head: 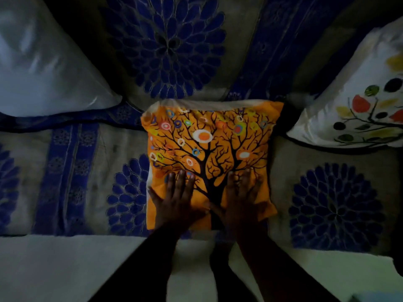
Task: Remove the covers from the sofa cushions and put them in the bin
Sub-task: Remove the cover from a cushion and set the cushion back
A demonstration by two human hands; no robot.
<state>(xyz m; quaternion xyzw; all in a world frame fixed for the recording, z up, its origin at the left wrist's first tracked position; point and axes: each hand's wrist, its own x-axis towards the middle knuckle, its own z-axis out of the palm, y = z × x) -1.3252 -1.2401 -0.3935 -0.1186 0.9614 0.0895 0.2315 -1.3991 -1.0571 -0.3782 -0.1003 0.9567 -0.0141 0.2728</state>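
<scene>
Pressing hands: the left hand [176, 197] and the right hand [244, 199] both lie flat on the near half of the orange cushion [209, 153], fingers straight and slightly spread, curled round nothing.
Task thing: that cushion, printed with a black tree and coloured rings, lies flat in the middle of the sofa seat [72, 182], its cover on; a pale strip of inner pad or lining shows along its far edge.
Step judged: likely flattening the cushion or feeling for the opening before stripping; no zip or opening shows on the near edge.
Risk 1: pulling from the near edge could just drag the whole cushion off the seat if the opening is on the far side, where the pale strip shows.
Risk 2: the dim light hides seams, so a tug on the wrong edge could strain the fabric.
Left neighbour: a plain white cushion [43, 68], apparently bare already, leans on the backrest, apart from the orange one.
Right neighbour: a white cushion with a leaf print [357, 105], cover on, stands just beside the orange cushion's far right corner; it may crowd a sideways pull.
Far: blue flower-patterned backrest [168, 46].
Bin: not in view.
</scene>
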